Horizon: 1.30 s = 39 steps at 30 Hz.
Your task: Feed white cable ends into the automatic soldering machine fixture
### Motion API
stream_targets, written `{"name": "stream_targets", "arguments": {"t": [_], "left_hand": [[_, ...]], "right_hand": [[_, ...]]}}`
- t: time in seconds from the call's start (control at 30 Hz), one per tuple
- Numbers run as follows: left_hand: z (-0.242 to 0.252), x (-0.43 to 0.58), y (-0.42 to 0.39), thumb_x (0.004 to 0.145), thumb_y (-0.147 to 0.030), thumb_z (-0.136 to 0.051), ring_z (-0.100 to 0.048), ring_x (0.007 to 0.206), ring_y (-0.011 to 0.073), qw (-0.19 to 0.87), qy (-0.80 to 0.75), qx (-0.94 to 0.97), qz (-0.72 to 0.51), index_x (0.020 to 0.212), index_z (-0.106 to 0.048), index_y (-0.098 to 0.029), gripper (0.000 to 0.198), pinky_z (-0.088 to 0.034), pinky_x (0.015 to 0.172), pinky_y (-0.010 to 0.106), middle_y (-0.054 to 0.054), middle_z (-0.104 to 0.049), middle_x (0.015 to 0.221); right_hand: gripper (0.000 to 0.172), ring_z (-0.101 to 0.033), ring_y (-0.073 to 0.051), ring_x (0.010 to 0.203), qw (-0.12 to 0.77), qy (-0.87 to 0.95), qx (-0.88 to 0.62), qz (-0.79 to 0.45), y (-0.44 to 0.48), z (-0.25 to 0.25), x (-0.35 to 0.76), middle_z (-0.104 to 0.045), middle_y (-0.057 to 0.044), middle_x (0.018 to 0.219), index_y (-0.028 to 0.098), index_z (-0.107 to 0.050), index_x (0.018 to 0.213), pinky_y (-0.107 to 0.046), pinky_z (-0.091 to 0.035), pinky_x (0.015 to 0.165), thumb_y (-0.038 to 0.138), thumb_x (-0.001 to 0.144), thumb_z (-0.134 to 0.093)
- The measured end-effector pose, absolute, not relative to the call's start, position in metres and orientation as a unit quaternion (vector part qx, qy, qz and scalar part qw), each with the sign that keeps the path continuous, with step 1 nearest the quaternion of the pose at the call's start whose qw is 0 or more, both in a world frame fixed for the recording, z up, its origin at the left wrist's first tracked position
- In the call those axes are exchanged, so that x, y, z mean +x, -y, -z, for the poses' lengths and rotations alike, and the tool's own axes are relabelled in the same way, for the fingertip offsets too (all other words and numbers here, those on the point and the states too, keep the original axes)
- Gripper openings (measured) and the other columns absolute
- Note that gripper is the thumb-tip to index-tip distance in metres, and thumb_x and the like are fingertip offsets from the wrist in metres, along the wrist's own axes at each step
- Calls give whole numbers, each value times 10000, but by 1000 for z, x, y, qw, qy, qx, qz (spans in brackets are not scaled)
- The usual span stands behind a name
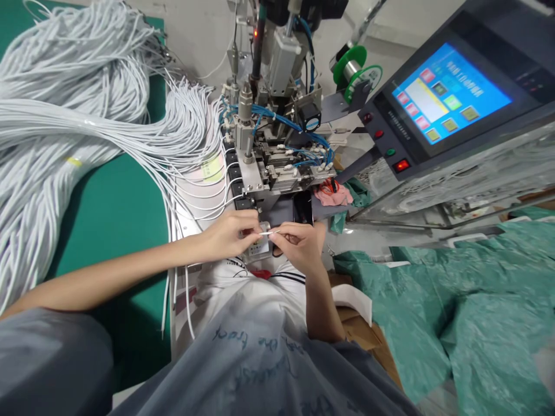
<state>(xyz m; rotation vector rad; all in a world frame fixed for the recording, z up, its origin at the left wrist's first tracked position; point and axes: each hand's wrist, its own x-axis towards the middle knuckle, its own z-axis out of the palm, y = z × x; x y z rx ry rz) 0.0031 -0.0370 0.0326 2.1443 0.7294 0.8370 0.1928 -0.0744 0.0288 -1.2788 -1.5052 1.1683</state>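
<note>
My left hand (232, 232) and my right hand (299, 241) meet just in front of a small metal machine (269, 156). Both hands pinch the end of one thin white cable (269, 233), which runs between their fingertips. The left fingers are closed on the cable from the left. From the right, the right fingers are closed on its tip. A small metal fixture block (259, 248) sits right under the hands. More white cable ends (203, 190) fan out from the left toward the machine.
A huge bundle of white cables (65, 115) lies on the green mat (117, 214) at left. A control panel with a lit screen (451, 95) and coloured buttons stands at right. A green wire spool (353, 66) sits behind. Green plastic sheeting (455, 312) covers the right.
</note>
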Motion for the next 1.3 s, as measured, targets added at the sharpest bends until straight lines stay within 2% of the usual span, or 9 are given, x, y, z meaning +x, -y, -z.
{"name": "stream_targets", "arguments": {"t": [0.3, 0.37, 0.5, 0.63, 0.77, 0.97, 1.07, 1.17, 1.3], "left_hand": [[-30, 10, 44, 820, -190, -550, -450, 556, 71, 374, -310, 812, -324, 591, -484, -140, 244, -354, 538, 183, -33, -458, 607], [-27, 8, 43, 849, -192, -508, -438, 559, 75, 319, -303, 838, -322, 616, -479, -143, 240, -347, 531, 187, -24, -452, 625], [-22, -1, 36, 842, -96, -410, -410, 588, 113, 101, -248, 930, -252, 720, -533, -134, 177, -317, 513, 225, 23, -468, 700], [-17, -5, 30, 805, -48, -390, -439, 628, 139, 13, -220, 953, -209, 913, -584, -118, 232, -322, 518, 236, 43, -485, 745], [-12, -1, 32, 878, -127, -410, -483, 638, 112, 140, -274, 917, -252, 946, -598, -134, 200, -358, 544, 210, 30, -509, 761], [-13, 5, 40, 940, -244, -404, -509, 656, 100, 287, -278, 872, -282, 1003, -608, -135, 240, -396, 605, 193, 16, -516, 720], [-12, 1, 32, 942, -208, -361, -521, 674, 110, 250, -276, 903, -216, 1046, -596, -126, 270, -410, 609, 203, 43, -530, 787], [-8, -3, 18, 917, -159, -349, -498, 603, 106, 156, -326, 925, -114, 1017, -597, -106, 273, -410, 560, 219, 68, -530, 843], [3, -5, 6, 904, -128, -330, -482, 563, 95, 91, -366, 925, -49, 983, -588, -98, 271, -422, 546, 218, 67, -518, 837]], "right_hand": [[254, -363, -78, 477, 481, 580, -530, -389, 86, -22, 170, -435, 29, 531, 159, -651, 629, -230, -278, 448, 315, 816, -578], [278, -328, -75, 478, 478, 602, -551, -325, 89, -24, 166, -363, 39, 519, 159, -614, 592, -238, -258, 463, 287, 831, -555], [368, -277, -72, 473, 395, 681, -572, -230, 83, -33, 172, -269, 51, 497, 162, -465, 470, -255, -235, 488, 229, 827, -526], [381, -288, -76, 472, 324, 708, -559, -285, 71, -34, 185, -302, 49, 467, 169, -387, 445, -256, -226, 484, 199, 801, -520], [399, -316, -81, 477, 367, 675, -541, -341, 67, -25, 184, -315, 45, 478, 174, -381, 443, -250, -243, 482, 238, 808, -527], [317, -336, -84, 473, 471, 586, -571, -329, 74, -11, 170, -354, 43, 500, 165, -543, 532, -245, -275, 489, 289, 823, -544], [297, -417, -104, 514, 469, 566, -579, -353, 67, 4, 173, -451, 22, 531, 169, -590, 571, -245, -331, 520, 320, 823, -544], [216, -560, -155, 690, 463, 551, -573, -393, 50, 25, 182, -639, -35, 746, 175, -677, 784, -269, -423, 644, 309, 825, -512], [193, -583, -173, 706, 441, 529, -578, -438, 24, 45, 191, -670, -55, 788, 166, -681, 812, -292, -447, 660, 297, 760, -550]]}}
